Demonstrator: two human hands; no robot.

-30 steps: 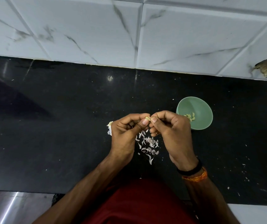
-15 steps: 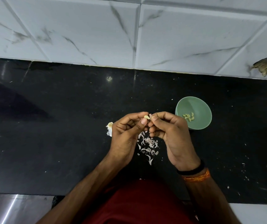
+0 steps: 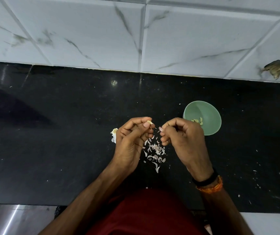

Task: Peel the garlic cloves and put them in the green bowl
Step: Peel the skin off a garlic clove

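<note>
My left hand (image 3: pixel 132 143) pinches a small pale garlic clove (image 3: pixel 149 122) between thumb and fingertips above the black counter. A short gap to its right, my right hand (image 3: pixel 183 139) pinches a thin pinkish piece of peel (image 3: pixel 160 128). The green bowl (image 3: pixel 208 109) stands just beyond my right hand and holds several peeled cloves (image 3: pixel 197 120). The rest of the garlic bulb (image 3: pixel 114 133) lies on the counter, partly hidden behind my left hand.
A pile of peel scraps (image 3: pixel 154 152) lies on the black counter (image 3: pixel 59 133) between and below my hands. More flecks are scattered at the right. White marble-look tiles (image 3: pixel 102 31) rise behind the counter, with a chipped hole (image 3: pixel 274 68) at the right.
My hands were joined on the clove; now they have drawn apart. The left hand keeps the clove and the right hand has pulled a piece of peel away.
</note>
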